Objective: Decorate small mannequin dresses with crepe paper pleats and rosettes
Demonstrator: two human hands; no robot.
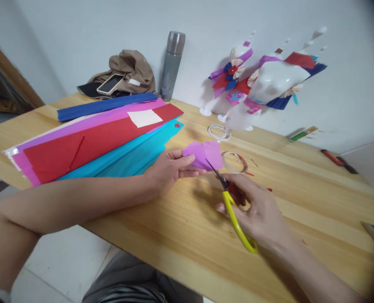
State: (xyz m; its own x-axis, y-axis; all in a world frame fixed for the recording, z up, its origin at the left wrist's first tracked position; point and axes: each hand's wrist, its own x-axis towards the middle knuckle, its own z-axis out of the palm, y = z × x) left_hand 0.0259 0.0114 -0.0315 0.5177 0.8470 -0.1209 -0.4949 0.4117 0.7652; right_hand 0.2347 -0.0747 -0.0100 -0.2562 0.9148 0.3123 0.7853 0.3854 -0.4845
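A small piece of purple crepe paper is pinched between the thumb and fingers of my left hand, above the wooden table. My right hand grips scissors with yellow handles. Their dark blades point up and left and overlap the lower edge of the purple paper in view. Whether the blades are cutting into it I cannot tell. Something dark red shows by the right fingers, partly hidden. Rolls of tape lie just beyond the scissors.
Long crepe paper sheets, red, blue and turquoise, lie at left. Behind them are a cap, a phone and a flask. Decorated white forms stand against the wall. A red-and-black tool lies at right.
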